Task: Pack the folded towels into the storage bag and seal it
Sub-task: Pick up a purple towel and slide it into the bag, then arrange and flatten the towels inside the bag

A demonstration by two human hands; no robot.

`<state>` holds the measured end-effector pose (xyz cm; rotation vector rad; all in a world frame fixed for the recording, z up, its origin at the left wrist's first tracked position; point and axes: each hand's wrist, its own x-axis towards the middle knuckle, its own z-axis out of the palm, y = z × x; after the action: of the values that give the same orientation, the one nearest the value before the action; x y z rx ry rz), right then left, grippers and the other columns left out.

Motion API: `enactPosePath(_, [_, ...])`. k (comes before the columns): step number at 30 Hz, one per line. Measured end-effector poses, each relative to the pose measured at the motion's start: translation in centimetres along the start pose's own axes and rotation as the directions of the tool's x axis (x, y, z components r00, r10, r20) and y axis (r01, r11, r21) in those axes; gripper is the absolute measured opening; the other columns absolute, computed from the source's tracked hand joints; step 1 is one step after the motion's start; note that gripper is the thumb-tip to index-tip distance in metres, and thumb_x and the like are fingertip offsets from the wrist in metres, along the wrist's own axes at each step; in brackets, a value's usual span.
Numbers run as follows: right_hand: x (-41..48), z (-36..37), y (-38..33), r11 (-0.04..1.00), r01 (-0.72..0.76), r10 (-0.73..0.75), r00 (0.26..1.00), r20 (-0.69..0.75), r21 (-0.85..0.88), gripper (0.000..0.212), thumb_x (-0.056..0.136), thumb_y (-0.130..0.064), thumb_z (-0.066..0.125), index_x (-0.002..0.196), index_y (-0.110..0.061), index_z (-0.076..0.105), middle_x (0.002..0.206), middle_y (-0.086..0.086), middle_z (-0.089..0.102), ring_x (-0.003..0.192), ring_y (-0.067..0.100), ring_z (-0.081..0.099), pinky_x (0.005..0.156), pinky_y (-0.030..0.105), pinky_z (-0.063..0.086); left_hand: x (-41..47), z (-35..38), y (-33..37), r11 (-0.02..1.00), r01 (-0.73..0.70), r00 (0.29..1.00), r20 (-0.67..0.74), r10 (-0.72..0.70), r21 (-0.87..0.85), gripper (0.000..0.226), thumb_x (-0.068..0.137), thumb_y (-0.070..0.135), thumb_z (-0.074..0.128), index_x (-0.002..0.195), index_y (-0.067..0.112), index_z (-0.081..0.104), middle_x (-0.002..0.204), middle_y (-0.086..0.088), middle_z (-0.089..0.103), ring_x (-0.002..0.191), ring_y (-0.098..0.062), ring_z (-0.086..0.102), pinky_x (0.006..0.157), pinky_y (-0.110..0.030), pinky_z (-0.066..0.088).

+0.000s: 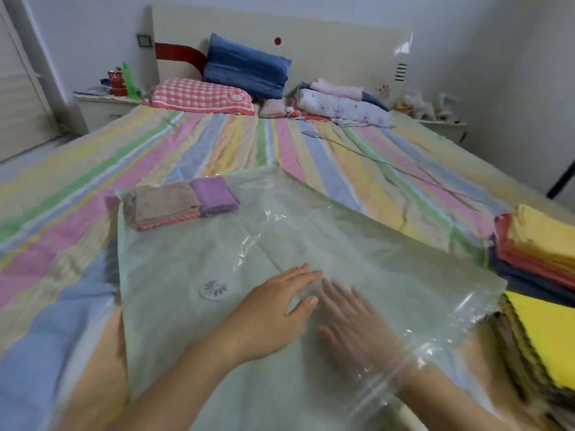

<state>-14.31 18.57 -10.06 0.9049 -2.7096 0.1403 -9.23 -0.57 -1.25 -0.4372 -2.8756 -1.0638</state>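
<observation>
Both hands open, fingers straight, gripping nothing: left hand (273,315) presses atop vacuum storage bag (389,259); right hand (351,325) lies inside it. Folded towels (174,203) sit bagged beyond left hand; towel stack (541,253) lies right of right hand.

Through hazy film of storage bag (186,321), right hand (351,325) shows only as blurred outline. Both forearms and bag's near end cut off by bottom edge. In bag's far corner, folded towels (174,203) overlap; lower ones mostly hidden, count unclear. At right, towel stacks (541,253) cut off by frame edge. On nightstand (102,110), red tin (117,84) has label too small to read.
</observation>
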Motion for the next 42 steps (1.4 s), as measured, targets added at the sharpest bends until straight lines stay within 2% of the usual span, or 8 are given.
enactPosePath(5, [-11.1,-5.3,2.1,0.982,0.122,-0.128,0.991,0.039,0.142,0.048,0.099,-0.029,0.027,0.134,-0.012,0.055,0.14,0.003,0.054,0.132,0.02,0.047,0.114,0.028,0.028,0.1,5.4,5.0,0.998,-0.054,0.997,0.054,0.053,0.024,0.045,0.097,0.029,0.05,0.141,0.032,0.043,0.154,0.01,0.033,0.142,-0.004,0.028,0.118,-0.024,0.02])
enactPosePath(8, [-14.6,-10.1,3.5,0.977,-0.059,0.06,0.998,0.001,0.203,0.039,0.078,-0.028,0.04,0.102,-0.035,0.07,0.111,-0.021,0.068,0.112,0.004,0.061,0.08,0.026,0.057,0.9,8.3,7.8,0.998,-0.054,0.997,-0.053,0.053,-0.011,0.043,0.094,0.03,0.051,0.137,0.029,0.049,0.151,0.007,0.04,0.139,-0.007,0.034,0.116,-0.022,0.021])
enactPosePath(16, [-18.6,-14.6,11.9,0.922,-0.379,0.364,0.917,-0.161,-0.074,0.033,0.075,-0.013,0.055,0.105,-0.021,0.068,0.115,-0.001,0.063,0.11,0.027,0.056,0.078,0.037,0.05,0.5,15.5,9.5,0.869,-0.023,0.974,0.206,-0.091,0.494,0.1,0.059,0.075,0.002,0.151,0.039,0.015,0.163,0.003,0.008,0.15,-0.019,0.002,0.119,-0.048,-0.007])
enactPosePath(23, [-19.7,-14.5,14.4,0.861,-0.494,0.504,0.861,0.063,-0.122,0.074,0.084,-0.066,0.051,0.144,-0.028,0.034,0.151,-0.005,0.036,0.139,0.017,0.031,0.109,0.031,0.03,0.5,15.0,9.8,0.845,-0.048,0.969,0.229,-0.089,0.532,0.051,0.099,0.033,0.025,0.15,0.039,0.02,0.161,0.004,0.015,0.148,-0.018,0.014,0.119,-0.043,0.015])
enactPosePath(28, [-19.1,-15.4,15.0,0.767,-0.618,0.632,0.774,-0.036,0.172,0.056,0.092,-0.059,0.044,0.137,-0.026,0.045,0.138,-0.006,0.05,0.129,0.015,0.043,0.095,0.033,0.041,-0.8,13.4,11.3,0.863,-0.074,0.956,0.282,-0.081,0.499,0.043,0.099,0.026,0.029,0.139,0.039,0.038,0.141,0.001,0.049,0.133,-0.02,0.041,0.103,-0.034,0.035])
enactPosePath(31, [-19.8,-16.3,17.6,0.694,-0.718,0.712,0.678,-0.181,0.042,0.045,0.096,-0.041,0.044,0.135,-0.018,0.048,0.139,0.004,0.05,0.13,0.024,0.041,0.103,0.037,0.035,-0.3,13.0,13.6,0.844,-0.06,0.98,0.193,-0.052,0.533,0.038,0.096,0.027,0.037,0.13,0.034,0.05,0.123,0.002,0.063,0.117,-0.02,0.055,0.091,-0.03,0.04])
enactPosePath(36, [-21.5,-17.3,20.5,0.417,-0.904,0.906,0.422,-0.042,-0.093,0.049,0.096,-0.04,0.043,0.134,-0.009,0.046,0.135,0.012,0.051,0.123,0.032,0.045,0.093,0.041,0.041,4.3,16.4,17.9,0.995,0.101,0.993,0.068,-0.099,-0.02,0.034,0.094,0.027,0.05,0.127,0.024,0.058,0.125,0.006,0.062,0.113,-0.015,0.059,0.097,-0.032,0.046])
enactPosePath(42, [-22.2,-17.5,22.1,0.384,-0.92,0.923,0.386,-0.001,-0.076,0.047,0.08,-0.047,0.064,0.113,-0.013,0.061,0.106,0.009,0.065,0.1,0.032,0.059,0.073,0.035,0.05,9.0,19.1,21.4,0.679,0.464,0.886,0.311,-0.345,-0.569,0.012,0.096,0.025,0.055,0.087,0.018,0.051,0.082,-0.008,0.051,0.07,-0.019,0.051,0.078,-0.038,0.052])
